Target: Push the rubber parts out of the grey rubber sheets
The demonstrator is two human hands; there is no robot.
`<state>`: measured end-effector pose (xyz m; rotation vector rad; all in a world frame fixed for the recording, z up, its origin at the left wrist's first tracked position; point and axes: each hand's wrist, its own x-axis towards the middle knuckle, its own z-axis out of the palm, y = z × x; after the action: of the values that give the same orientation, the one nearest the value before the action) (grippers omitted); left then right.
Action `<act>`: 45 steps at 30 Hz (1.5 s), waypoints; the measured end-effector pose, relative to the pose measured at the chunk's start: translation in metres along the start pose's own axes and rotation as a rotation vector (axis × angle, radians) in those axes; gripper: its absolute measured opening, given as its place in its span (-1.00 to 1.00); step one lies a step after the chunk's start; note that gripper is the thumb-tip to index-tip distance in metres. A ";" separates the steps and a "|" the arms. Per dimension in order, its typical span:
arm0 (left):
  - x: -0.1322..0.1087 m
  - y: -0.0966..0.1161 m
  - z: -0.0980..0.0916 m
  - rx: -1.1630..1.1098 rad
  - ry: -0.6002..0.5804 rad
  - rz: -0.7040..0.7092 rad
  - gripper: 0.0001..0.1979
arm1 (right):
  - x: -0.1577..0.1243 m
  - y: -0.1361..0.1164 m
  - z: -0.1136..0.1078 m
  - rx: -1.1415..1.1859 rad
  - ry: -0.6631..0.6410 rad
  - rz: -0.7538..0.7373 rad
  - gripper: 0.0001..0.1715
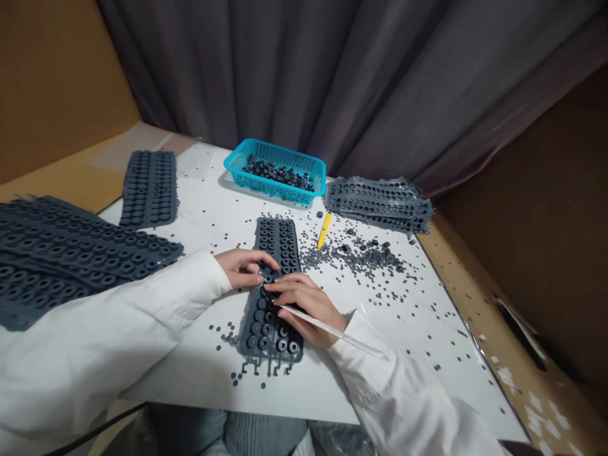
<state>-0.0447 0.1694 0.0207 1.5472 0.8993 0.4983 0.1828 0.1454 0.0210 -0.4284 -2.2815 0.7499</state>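
Observation:
A dark grey rubber sheet [278,244] moulded with rows of small rings lies lengthwise on the white table [204,215] in front of me. My left hand [244,266] rests on the sheet's left edge, fingers curled and pinching at a ring. My right hand [306,307] lies across the sheet's middle, fingers pressed down on the rings, and grips a thin white stick [332,329] that points back along my sleeve. Several loose rings [365,256] lie scattered to the right.
A blue basket [278,170] with dark rings stands at the back. Stacks of ring sheets lie at the left [71,250], the back left [149,187] and the back right [380,202]. A yellow tool [324,229] lies near the basket. Curtain behind.

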 end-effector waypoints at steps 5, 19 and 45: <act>0.000 0.001 0.000 -0.025 0.018 -0.005 -0.54 | 0.000 0.004 0.000 -0.172 -0.008 -0.113 -0.88; 0.000 0.001 0.004 -0.060 0.046 0.043 -0.47 | 0.000 0.011 -0.006 -0.347 0.241 0.037 -0.84; -0.009 0.006 0.010 -0.295 -0.087 -0.105 -0.30 | -0.006 -0.013 0.000 0.047 0.116 -0.016 -0.89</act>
<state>-0.0415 0.1561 0.0266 1.2379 0.7966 0.4617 0.1858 0.1322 0.0256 -0.4204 -2.1523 0.7502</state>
